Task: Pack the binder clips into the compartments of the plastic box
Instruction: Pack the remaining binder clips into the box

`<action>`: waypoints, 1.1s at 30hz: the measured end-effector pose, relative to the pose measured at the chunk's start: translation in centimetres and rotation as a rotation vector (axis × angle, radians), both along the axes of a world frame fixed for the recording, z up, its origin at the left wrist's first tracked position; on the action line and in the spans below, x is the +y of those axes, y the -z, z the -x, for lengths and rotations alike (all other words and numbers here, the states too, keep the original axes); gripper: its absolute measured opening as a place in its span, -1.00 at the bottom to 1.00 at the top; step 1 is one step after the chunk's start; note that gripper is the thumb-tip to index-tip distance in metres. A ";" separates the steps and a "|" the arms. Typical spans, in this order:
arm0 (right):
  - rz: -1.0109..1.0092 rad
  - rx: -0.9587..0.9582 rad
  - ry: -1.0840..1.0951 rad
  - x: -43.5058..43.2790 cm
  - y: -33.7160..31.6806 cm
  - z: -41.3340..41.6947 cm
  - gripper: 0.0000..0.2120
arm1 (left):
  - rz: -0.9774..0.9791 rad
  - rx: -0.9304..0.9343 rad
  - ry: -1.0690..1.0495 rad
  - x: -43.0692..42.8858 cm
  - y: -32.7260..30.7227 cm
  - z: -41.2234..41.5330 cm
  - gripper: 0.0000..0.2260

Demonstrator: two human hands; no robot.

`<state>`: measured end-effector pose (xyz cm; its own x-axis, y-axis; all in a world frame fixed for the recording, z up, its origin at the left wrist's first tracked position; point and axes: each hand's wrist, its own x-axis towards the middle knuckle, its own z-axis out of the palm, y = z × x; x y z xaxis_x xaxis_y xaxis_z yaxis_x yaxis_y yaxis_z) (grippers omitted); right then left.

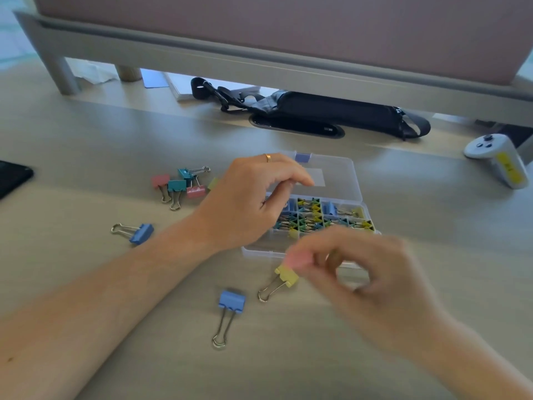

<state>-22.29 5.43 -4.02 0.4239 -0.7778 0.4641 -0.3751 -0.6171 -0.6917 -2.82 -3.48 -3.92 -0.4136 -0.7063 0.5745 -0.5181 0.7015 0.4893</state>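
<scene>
Plastic box [255, 252] noted open on the counter [418, 203], lid [337, 174] laid flat on the far side, compartments filled with small clips [313, 215]. Its left part is covered by the left hand [245, 203], fingers curled; whether anything is held cannot be told. A pink clip [294, 259] is pinched by the blurred right hand [366, 275] at the box's near edge. Loose clips: yellow clip [287, 275] and blue clip [231, 302] near, another blue one [142, 234] left, pink and teal cluster [181, 183] beyond. Black pouch [331, 111] and white controller [497, 158] lie far.

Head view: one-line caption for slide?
Right hand pinches a pink binder clip by the open plastic box; left hand is over its compartments; loose clips on table.
</scene>
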 end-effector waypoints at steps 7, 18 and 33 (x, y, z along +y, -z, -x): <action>-0.254 -0.463 0.185 -4.7 -0.9 4.4 -0.88 | -0.271 0.080 0.191 0.8 -2.0 1.7 -0.90; -0.413 -0.559 0.082 -6.5 0.3 6.6 -0.84 | -0.489 0.121 0.213 -1.8 -2.2 5.0 -0.94; -0.240 -0.209 0.203 -7.1 1.4 8.2 -0.85 | -0.196 -0.112 0.090 -1.3 -1.3 5.0 -0.94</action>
<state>-30.53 -1.68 -5.44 0.1652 -0.9333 0.3188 -0.3090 -0.3559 -0.8820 -7.79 -4.82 -2.66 -0.5335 -0.7569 0.3775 -0.5163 0.6449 0.5635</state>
